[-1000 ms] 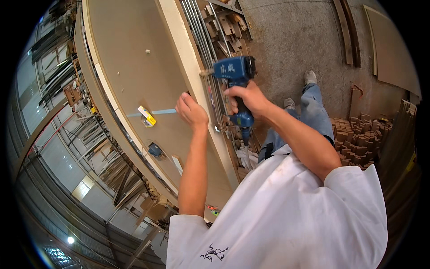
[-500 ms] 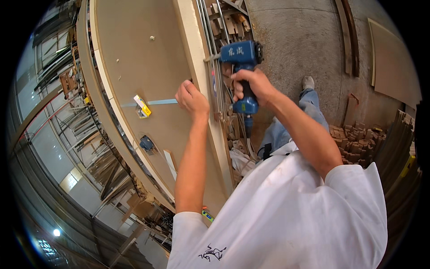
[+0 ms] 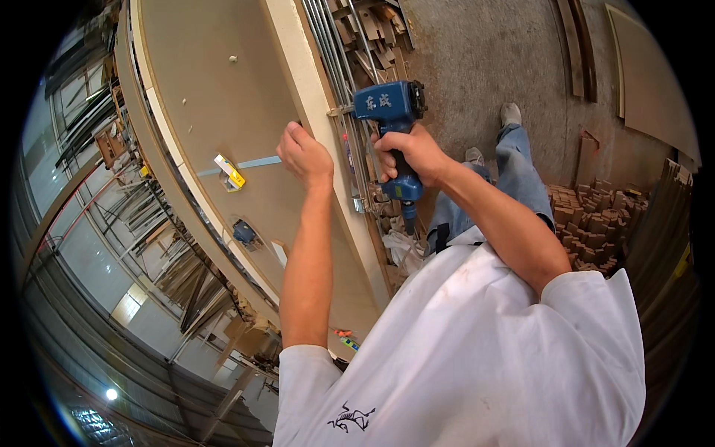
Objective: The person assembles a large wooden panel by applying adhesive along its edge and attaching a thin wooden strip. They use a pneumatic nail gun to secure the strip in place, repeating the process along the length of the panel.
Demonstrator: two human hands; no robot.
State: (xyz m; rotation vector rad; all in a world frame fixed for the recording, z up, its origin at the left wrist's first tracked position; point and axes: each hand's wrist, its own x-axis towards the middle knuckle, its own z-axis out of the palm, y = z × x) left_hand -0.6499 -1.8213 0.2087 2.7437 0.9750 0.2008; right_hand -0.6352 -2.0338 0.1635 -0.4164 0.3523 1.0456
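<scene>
My right hand [image 3: 411, 153] is wrapped around the grip of a blue impact wrench [image 3: 387, 102]. The wrench lies sideways, its nose pointing left at the pale edge strip [image 3: 296, 63] of a long brown panel [image 3: 238, 97]. Whether the nose touches the strip or a fitting beside it, I cannot tell. My left hand [image 3: 307, 158] is closed over the panel near that edge, fingers curled; anything inside it is hidden. Light-blue tape [image 3: 261, 161] runs across the panel from near my left hand toward a yellow and white box [image 3: 230, 176].
Metal bars [image 3: 322, 37] run along the panel's right side, beside wood offcuts [image 3: 380, 33]. A small dark blue tool [image 3: 243, 232] lies on the panel. Stacked wood blocks [image 3: 592, 220] stand at the right, below leaning boards [image 3: 655, 89]. Timber racks [image 3: 201, 290] fill the left.
The panel and bars appear further left in the picture, as the view has shifted. The wrench and both hands keep roughly the same places along the panel's edge.
</scene>
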